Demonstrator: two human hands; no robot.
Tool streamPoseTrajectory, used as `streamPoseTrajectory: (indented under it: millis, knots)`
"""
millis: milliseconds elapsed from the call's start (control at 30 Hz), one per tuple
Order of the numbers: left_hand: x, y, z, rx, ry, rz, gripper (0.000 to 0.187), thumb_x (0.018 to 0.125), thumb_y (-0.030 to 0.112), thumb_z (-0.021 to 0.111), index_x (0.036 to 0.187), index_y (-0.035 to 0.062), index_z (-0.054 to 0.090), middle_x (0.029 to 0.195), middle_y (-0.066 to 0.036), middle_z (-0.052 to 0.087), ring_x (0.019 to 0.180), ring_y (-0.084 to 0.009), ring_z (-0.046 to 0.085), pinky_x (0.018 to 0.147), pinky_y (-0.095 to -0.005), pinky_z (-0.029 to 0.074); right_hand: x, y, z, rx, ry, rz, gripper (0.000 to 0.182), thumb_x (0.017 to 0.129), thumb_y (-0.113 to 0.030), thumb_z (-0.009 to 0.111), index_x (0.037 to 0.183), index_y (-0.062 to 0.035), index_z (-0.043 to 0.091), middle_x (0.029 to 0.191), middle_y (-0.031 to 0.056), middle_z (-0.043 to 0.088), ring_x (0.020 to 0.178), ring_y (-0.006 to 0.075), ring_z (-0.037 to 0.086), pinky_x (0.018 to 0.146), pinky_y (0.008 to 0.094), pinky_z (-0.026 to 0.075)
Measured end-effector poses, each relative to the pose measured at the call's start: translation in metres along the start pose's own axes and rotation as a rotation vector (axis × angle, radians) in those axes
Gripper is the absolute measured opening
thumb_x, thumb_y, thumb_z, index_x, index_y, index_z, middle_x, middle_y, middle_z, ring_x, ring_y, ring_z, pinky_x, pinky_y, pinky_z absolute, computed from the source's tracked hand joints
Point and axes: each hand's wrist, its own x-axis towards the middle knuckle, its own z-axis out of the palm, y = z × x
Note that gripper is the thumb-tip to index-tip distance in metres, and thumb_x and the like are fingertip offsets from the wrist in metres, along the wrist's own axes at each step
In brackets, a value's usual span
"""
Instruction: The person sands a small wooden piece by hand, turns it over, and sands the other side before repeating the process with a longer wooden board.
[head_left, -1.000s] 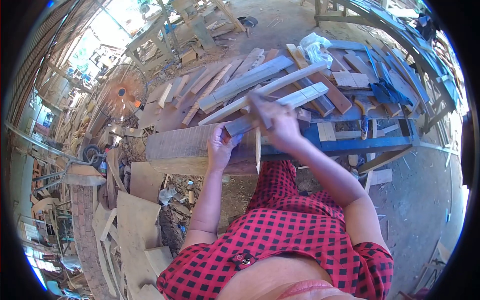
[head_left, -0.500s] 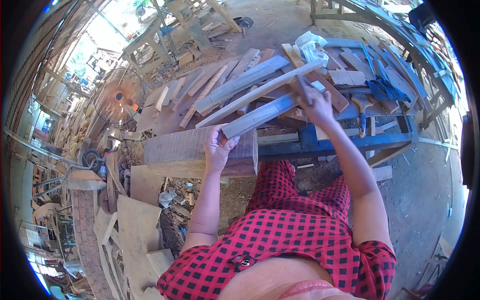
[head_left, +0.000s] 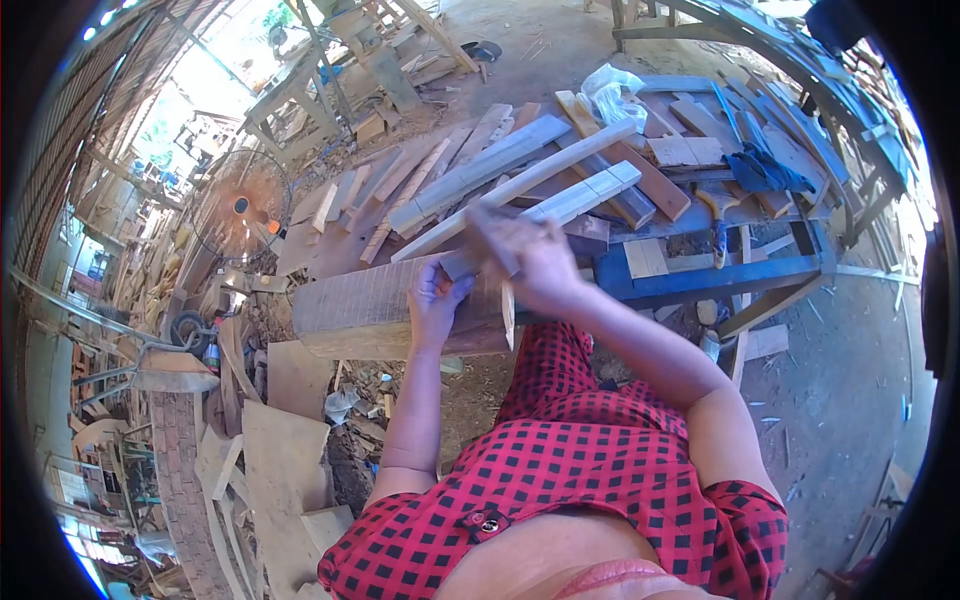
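Note:
My left hand (head_left: 436,308) pinches the near end of a pale wooden strip (head_left: 592,192), which slants up to the right over the big timber block (head_left: 360,300). Closed round a dark brown flat block (head_left: 494,240), my right hand (head_left: 543,270) presses it over the strip close to my left fingers. Motion blurs the flat block and the right fingers, and together they hide the strip's middle. Beyond it, a second long strip (head_left: 540,180) lies at nearly the same slant.
Many cut boards (head_left: 480,165) lie across the workbench (head_left: 720,280). On its right side are a handsaw (head_left: 717,215), a dark blue cloth (head_left: 765,170) and a clear plastic bag (head_left: 612,92). A fan (head_left: 240,206) stands at left, and wood scraps (head_left: 285,455) cover the floor there.
My right hand has swept the flat block from the strip's far end down toward my left hand, baring the far end. My left hand keeps its place at the near end.

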Motion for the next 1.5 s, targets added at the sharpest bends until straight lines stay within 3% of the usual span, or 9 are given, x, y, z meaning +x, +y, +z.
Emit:
streamPoseTrajectory:
  millis: [67, 233, 333, 433, 533, 733, 1033, 1200, 1500]
  knots:
    - [-0.001, -0.01, -0.01, 0.044, 0.038, 0.07, 0.035, 0.076, 0.0, 0.067, 0.109, 0.0029, 0.057, 0.104, -0.004, 0.062, 0.092, -0.0089, 0.059, 0.079, -0.0258, 0.05, -0.003, -0.034, 0.015, 0.093, -0.206, -0.013, 0.057, 0.086, -0.044, 0.053, 0.134, -0.0132, 0.044, 0.133, 0.0108, 0.048, 0.127, 0.0234, 0.042, 0.108, 0.0548, 0.015]
    - [-0.002, -0.016, -0.015, 0.087, 0.034, 0.11, 0.039, 0.074, -0.004, 0.067, 0.11, 0.0027, 0.056, 0.107, -0.006, 0.061, 0.096, -0.0102, 0.058, 0.082, -0.0261, 0.049, -0.011, -0.02, 0.018, 0.082, -0.144, -0.09, 0.054, 0.087, -0.043, 0.052, 0.13, -0.0123, 0.048, 0.132, 0.0095, 0.05, 0.127, 0.0235, 0.041, 0.107, 0.0582, 0.015]
    - [0.0, 0.007, 0.004, -0.03, -0.001, -0.019, 0.04, 0.076, -0.001, 0.07, 0.112, 0.0023, 0.054, 0.105, -0.005, 0.061, 0.095, -0.0101, 0.058, 0.082, -0.0253, 0.049, -0.008, 0.023, -0.015, -0.041, -0.13, 0.035, 0.062, 0.085, -0.038, 0.057, 0.14, -0.0221, 0.035, 0.131, 0.0066, 0.051, 0.125, 0.0208, 0.043, 0.104, 0.0543, 0.02]
    - [0.002, -0.002, -0.002, -0.029, -0.014, 0.027, 0.04, 0.077, 0.004, 0.071, 0.113, 0.0017, 0.053, 0.101, -0.006, 0.061, 0.091, -0.0125, 0.06, 0.078, -0.0258, 0.051, -0.012, 0.114, -0.017, -0.15, -0.119, 0.3, 0.054, 0.088, -0.042, 0.05, 0.137, -0.0236, 0.04, 0.129, 0.0056, 0.053, 0.124, 0.0213, 0.044, 0.105, 0.0506, 0.016]
    - [0.002, -0.001, 0.0, -0.009, 0.007, 0.033, 0.041, 0.077, 0.006, 0.071, 0.113, 0.0014, 0.052, 0.099, -0.007, 0.063, 0.088, -0.015, 0.063, 0.075, -0.0272, 0.054, -0.009, 0.174, -0.036, -0.278, -0.196, 0.635, 0.064, 0.091, -0.057, 0.033, 0.135, -0.0113, 0.042, 0.14, 0.0072, 0.041, 0.134, 0.0192, 0.031, 0.111, 0.0504, 0.008]
    - [0.001, 0.001, -0.001, -0.009, -0.003, 0.022, 0.04, 0.078, 0.006, 0.071, 0.113, 0.0023, 0.053, 0.1, -0.005, 0.061, 0.09, -0.0119, 0.061, 0.077, -0.0254, 0.052, -0.003, 0.19, -0.028, -0.286, -0.14, 0.758, 0.063, 0.089, -0.055, 0.037, 0.134, -0.0125, 0.044, 0.139, 0.0069, 0.043, 0.133, 0.0215, 0.032, 0.11, 0.0539, 0.009]
    - [0.0, -0.004, -0.002, 0.037, 0.033, 0.028, 0.036, 0.077, 0.006, 0.071, 0.109, 0.004, 0.056, 0.095, -0.001, 0.061, 0.088, -0.0078, 0.057, 0.073, -0.0216, 0.049, 0.003, -0.011, 0.017, 0.05, -0.117, 0.037, 0.057, 0.085, -0.045, 0.054, 0.131, -0.0118, 0.047, 0.129, 0.0112, 0.052, 0.124, 0.0248, 0.044, 0.105, 0.0557, 0.018]
    - [0.001, -0.03, -0.023, 0.028, 0.058, 0.102, 0.034, 0.074, 0.004, 0.071, 0.106, 0.0053, 0.059, 0.092, 0.001, 0.061, 0.086, -0.0064, 0.056, 0.072, -0.0214, 0.046, -0.007, -0.024, 0.024, 0.109, -0.07, -0.145, 0.057, 0.086, -0.045, 0.053, 0.132, -0.0114, 0.046, 0.129, 0.0117, 0.052, 0.124, 0.0249, 0.044, 0.106, 0.0572, 0.016]
    - [0.002, -0.002, 0.0, -0.005, 0.014, 0.021, 0.042, 0.076, 0.005, 0.072, 0.114, 0.0019, 0.053, 0.099, -0.006, 0.062, 0.088, -0.0146, 0.062, 0.076, -0.0279, 0.054, -0.018, 0.17, -0.033, -0.236, -0.145, 0.521, 0.052, 0.09, -0.049, 0.043, 0.134, -0.0204, 0.044, 0.133, 0.0061, 0.048, 0.127, 0.0197, 0.04, 0.108, 0.0537, 0.012]
